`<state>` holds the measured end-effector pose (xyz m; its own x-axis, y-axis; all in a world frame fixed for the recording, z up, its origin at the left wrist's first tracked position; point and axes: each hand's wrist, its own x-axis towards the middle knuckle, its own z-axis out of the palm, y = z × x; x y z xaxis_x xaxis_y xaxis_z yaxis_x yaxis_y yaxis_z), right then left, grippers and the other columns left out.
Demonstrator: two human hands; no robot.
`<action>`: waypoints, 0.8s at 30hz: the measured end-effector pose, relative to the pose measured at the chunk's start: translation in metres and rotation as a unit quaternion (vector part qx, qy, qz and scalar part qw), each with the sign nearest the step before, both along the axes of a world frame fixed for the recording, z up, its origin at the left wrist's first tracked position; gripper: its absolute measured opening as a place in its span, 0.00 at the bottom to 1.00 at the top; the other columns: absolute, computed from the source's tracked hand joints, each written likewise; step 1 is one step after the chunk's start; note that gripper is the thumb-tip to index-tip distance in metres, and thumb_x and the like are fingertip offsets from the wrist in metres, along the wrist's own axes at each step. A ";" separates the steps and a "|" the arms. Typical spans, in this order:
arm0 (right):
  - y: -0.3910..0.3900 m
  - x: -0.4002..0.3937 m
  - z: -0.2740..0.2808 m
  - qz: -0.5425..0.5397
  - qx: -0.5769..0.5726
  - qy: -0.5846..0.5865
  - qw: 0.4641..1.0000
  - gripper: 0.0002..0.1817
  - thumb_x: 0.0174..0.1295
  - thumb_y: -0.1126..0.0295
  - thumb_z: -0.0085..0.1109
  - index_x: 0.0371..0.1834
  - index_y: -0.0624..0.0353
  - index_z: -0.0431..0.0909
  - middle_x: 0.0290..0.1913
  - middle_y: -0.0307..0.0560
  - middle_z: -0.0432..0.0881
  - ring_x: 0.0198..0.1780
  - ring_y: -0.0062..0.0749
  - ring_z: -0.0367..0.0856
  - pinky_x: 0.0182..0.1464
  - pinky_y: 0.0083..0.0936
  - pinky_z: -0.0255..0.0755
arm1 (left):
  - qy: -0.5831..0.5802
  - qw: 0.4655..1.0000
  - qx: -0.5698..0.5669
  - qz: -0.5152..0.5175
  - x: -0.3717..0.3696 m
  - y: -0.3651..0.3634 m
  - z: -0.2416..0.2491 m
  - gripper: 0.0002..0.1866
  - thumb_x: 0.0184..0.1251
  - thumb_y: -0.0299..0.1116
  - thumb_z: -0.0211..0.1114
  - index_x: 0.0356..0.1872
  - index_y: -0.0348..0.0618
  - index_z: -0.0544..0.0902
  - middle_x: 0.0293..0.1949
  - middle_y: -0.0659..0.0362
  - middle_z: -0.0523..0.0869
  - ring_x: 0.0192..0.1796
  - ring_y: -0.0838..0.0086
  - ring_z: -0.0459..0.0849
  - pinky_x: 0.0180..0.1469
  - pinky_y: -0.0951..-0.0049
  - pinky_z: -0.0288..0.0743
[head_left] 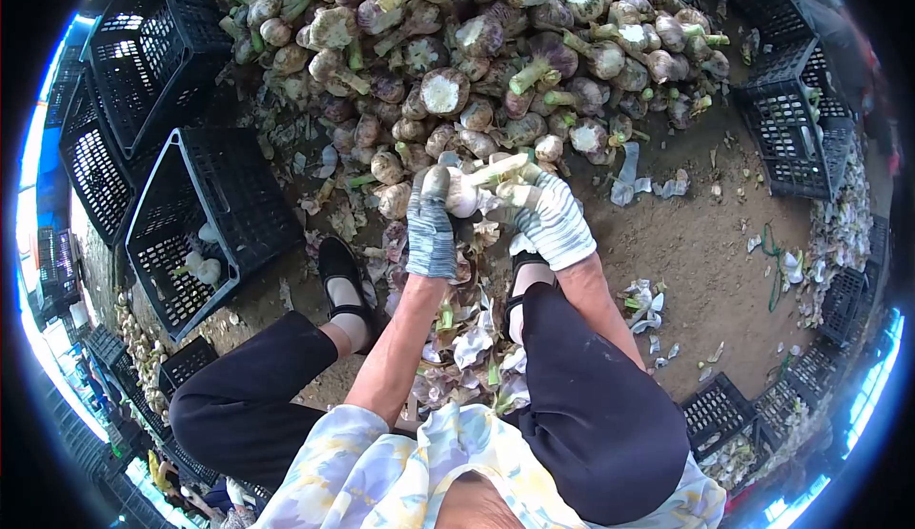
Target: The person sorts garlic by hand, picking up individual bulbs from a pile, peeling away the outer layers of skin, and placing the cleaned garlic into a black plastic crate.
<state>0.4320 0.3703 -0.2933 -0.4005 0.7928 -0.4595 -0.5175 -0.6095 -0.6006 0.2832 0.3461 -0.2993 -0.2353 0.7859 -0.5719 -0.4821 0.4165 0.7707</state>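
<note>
A whitish garlic bulb (461, 193) with a thick pale stem pointing up and right is held between my two gloved hands, in front of the garlic pile (444, 91). My left hand (431, 226), in a grey striped glove, has its fingers closed on the bulb's left side. On the right, my right hand (551, 216), in a white and grey striped glove, is closed at the stem and the bulb's right side. Peeled skins and leaves (472, 346) lie on the ground below, between my feet.
A black crate (238, 207) with a few white bulbs inside lies at the left, beside stacked crates (143, 62). More black crates (783, 129) stand at the right, near heaped garlic skins (843, 233). Another crate (717, 413) is at the lower right. People are partly visible at the lower left.
</note>
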 end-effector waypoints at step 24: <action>0.005 0.000 -0.013 -0.020 0.066 -0.013 0.998 0.10 0.50 0.80 0.57 0.37 0.66 0.79 0.34 0.45 0.82 0.35 0.26 0.80 0.40 0.22 0.75 | -0.191 0.975 -0.112 0.010 -0.004 -0.005 0.014 0.22 0.58 0.50 0.60 0.40 0.40 0.77 0.27 0.54 0.81 0.19 0.69 0.78 0.13 0.78 0.69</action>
<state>0.4319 0.3750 -0.3067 -0.3567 0.8618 -0.3606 -0.5225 -0.5040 -0.6877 0.2790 0.3410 -0.2853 0.0146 0.6290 -0.7773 -0.7258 0.5413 0.4245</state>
